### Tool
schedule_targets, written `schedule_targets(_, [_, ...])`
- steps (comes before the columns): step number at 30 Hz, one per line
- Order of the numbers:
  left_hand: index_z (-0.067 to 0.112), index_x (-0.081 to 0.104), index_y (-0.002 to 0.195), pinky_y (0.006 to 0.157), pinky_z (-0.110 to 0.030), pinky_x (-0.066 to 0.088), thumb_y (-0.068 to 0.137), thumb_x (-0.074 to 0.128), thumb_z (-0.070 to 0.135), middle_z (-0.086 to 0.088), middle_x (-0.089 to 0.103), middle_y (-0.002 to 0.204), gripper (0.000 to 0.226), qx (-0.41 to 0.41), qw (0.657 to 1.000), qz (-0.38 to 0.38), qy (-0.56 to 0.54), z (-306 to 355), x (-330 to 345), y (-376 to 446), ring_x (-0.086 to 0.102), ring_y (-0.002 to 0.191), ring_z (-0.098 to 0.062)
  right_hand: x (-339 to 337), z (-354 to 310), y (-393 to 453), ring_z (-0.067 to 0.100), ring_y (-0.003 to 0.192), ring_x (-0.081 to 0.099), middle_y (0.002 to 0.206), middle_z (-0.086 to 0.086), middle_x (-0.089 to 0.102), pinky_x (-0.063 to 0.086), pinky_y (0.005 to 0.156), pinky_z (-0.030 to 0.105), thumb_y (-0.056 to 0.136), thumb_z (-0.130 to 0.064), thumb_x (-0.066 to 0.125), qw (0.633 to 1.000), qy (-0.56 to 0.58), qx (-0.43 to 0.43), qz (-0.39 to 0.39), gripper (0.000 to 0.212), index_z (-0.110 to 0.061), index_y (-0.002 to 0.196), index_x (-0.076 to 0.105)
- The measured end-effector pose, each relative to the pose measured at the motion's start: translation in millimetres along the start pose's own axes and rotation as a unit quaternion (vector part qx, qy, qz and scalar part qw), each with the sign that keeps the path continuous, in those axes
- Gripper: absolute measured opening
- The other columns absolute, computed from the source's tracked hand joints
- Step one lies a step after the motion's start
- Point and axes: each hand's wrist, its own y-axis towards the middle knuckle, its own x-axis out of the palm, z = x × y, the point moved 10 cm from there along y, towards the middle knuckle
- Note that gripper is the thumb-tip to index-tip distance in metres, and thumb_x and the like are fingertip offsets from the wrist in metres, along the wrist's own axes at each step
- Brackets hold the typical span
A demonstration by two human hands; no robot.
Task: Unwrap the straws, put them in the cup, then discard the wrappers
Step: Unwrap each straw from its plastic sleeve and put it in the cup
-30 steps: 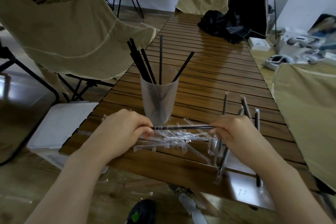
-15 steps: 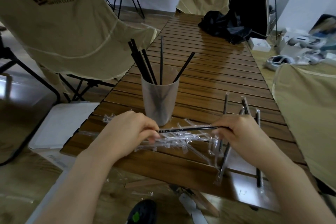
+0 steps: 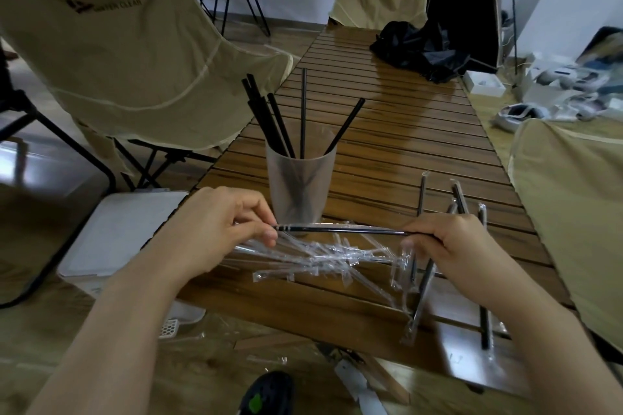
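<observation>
**Sideways Across the Slats: One Black Straw Held at Both Ends**

Broadly, the slatted wooden table (image 3: 387, 152) ran away from the person, flanked by a beige folding chair (image 3: 135, 61) on the left and another beige chair (image 3: 573, 199) at the right edge. A black bundle of cloth (image 3: 418, 50) lay at the far end of the tabletop. Off the near left corner sat a white bin (image 3: 114, 239).

Near the middle stood the frosted cup (image 3: 300, 192), upright, with several black straws (image 3: 303, 111) in it, their tops fanning out to left and right. A heap of clear empty wrappers (image 3: 323, 256) lay flat on the slats just in front of the cup. To the right, a few still-wrapped straws (image 3: 424, 283) lay with their long axes running roughly toward and away from the person.

Above the heap, the held straw (image 3: 340, 230) lay almost level, its long axis running left to right across the table, in front of the cup's base. The left hand (image 3: 215, 229) pinched its left end between curled fingers and thumb. The right hand (image 3: 451, 246) gripped the right end, fingers curled round it; whether wrapper remained under either grip could not be told.
</observation>
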Motion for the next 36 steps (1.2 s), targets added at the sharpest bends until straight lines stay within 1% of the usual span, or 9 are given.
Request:
schedule_targets(4, [0.033,0.065,0.083,0.071,-0.023,0.044,0.082,0.07,0.031,0.023,0.071,0.071,0.005,-0.016,1.0,0.007,-0.017,-5.4,-6.7,-2.5,0.065,0.074,0.01,-7.7,1.1,-2.3,0.006,0.071,0.059,0.061,-0.005,0.062,0.045,0.062,0.011,0.087,-0.009,0.064,1.0,-0.005,-0.014,0.021,0.013,-0.008,0.076,0.07])
schedule_targets(12, [0.035,0.066,0.081,0.083,-0.036,0.052,0.081,0.069,0.034,0.023,0.071,0.071,0.004,-0.05,0.999,0.015,0.008,-17.0,-15.8,-7.0,0.066,0.076,0.005,-9.0,8.7,-3.6,-0.002,0.074,0.059,0.064,-0.011,0.062,0.044,0.065,0.006,0.085,-0.009,0.066,0.999,0.004,-0.002,0.032,0.008,-0.013,0.081,0.072])
schedule_targets(14, [0.036,0.066,0.081,0.08,-0.031,0.051,0.082,0.068,0.036,0.025,0.07,0.073,0.002,-0.055,0.998,0.031,0.008,-17.3,-21.3,-7.7,0.065,0.078,0.007,-7.8,9.2,-3.6,0.003,0.07,0.058,0.062,-0.005,0.062,0.044,0.063,0.01,0.087,-0.01,0.065,1.0,-0.001,0.0,0.027,0.01,-0.01,0.079,0.071])
schedule_targets(17, [0.034,0.067,0.083,0.07,-0.009,0.034,0.083,0.065,0.034,0.027,0.071,0.077,0.002,-0.058,0.996,0.067,-0.029,-14.1,-31.4,-8.8,0.061,0.082,0.017,-10.0,6.3,-3.7,0.002,0.066,0.056,0.057,-0.006,0.057,0.043,0.06,0.008,0.087,-0.011,0.063,0.999,0.015,0.003,0.039,0.012,-0.012,0.078,0.07])
schedule_targets(22, [0.028,0.068,0.089,0.076,-0.015,0.038,0.081,0.063,0.034,0.02,0.073,0.078,0.011,-0.055,0.984,0.132,-0.111,-13.8,-44.3,-8.6,0.065,0.081,0.01,-11.2,8.2,-2.4,0.006,0.061,0.056,0.055,-0.002,0.057,0.041,0.055,0.008,0.09,-0.013,0.06,0.998,0.037,0.021,0.049,0.017,-0.011,0.076,0.069])
schedule_targets(27, [0.027,0.067,0.093,0.08,-0.016,0.036,0.087,0.062,0.032,0.018,0.073,0.081,0.01,-0.089,0.974,0.143,-0.151,-23.4,-42.9,-9.5,0.064,0.083,0.01,-9.8,7.3,-2.8,0.005,0.059,0.056,0.059,-0.002,0.059,0.041,0.055,0.007,0.089,-0.014,0.061,0.996,0.065,0.034,0.045,0.014,-0.016,0.079,0.07])
schedule_targets(30, [0.027,0.066,0.095,0.081,-0.016,0.038,0.09,0.06,0.029,0.014,0.074,0.082,0.008,-0.125,0.951,0.183,-0.217,-30.2,-44.3,-11.5,0.065,0.081,0.009,-6.5,1.5,0.1,0.005,0.06,0.056,0.062,-0.003,0.059,0.041,0.054,0.009,0.09,-0.015,0.058,0.996,0.075,0.037,0.041,0.016,-0.022,0.081,0.069])
schedule_targets(32, [0.027,0.066,0.094,0.081,-0.019,0.043,0.091,0.06,0.028,0.009,0.074,0.082,0.008,-0.16,0.918,0.222,-0.287,-36.2,-43.0,-14.9,0.067,0.079,0.005,-2.1,-1.2,2.0,0.002,0.06,0.056,0.058,-0.001,0.057,0.041,0.055,0.008,0.092,-0.012,0.058,0.995,0.079,0.042,0.041,0.016,-0.015,0.083,0.07])
schedule_targets(36, [0.031,0.066,0.088,0.094,-0.032,0.045,0.089,0.062,0.03,0.007,0.073,0.087,0.004,-0.212,0.86,0.282,-0.369,-46.3,-38.5,-21.4,0.069,0.084,-0.001,4.4,-3.4,3.9,-0.002,0.05,0.052,0.061,0.003,0.06,0.039,0.051,0.007,0.092,-0.01,0.056,0.992,0.108,0.055,0.038,0.018,-0.003,0.087,0.072])
